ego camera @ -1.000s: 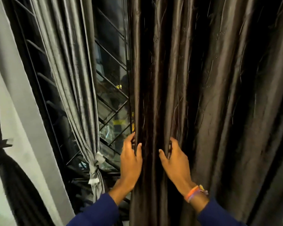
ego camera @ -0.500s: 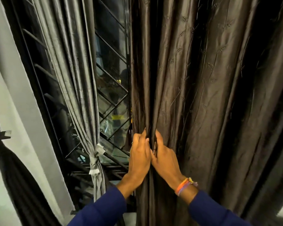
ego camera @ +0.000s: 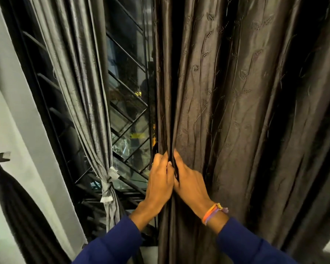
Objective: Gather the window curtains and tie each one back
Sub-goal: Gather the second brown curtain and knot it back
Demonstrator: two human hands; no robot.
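Since a second ago the two hands have been closing together, bunching folds between them. The left hand (ego camera: 160,180) and right hand (ego camera: 191,184) are now touching side by side, each grip clenching pleats of the dark brown curtain (ego camera: 236,111) (still hanging loose, right of the window (ego camera: 126,103)). The grey curtain (ego camera: 80,92) at left is hanging knotted back already.
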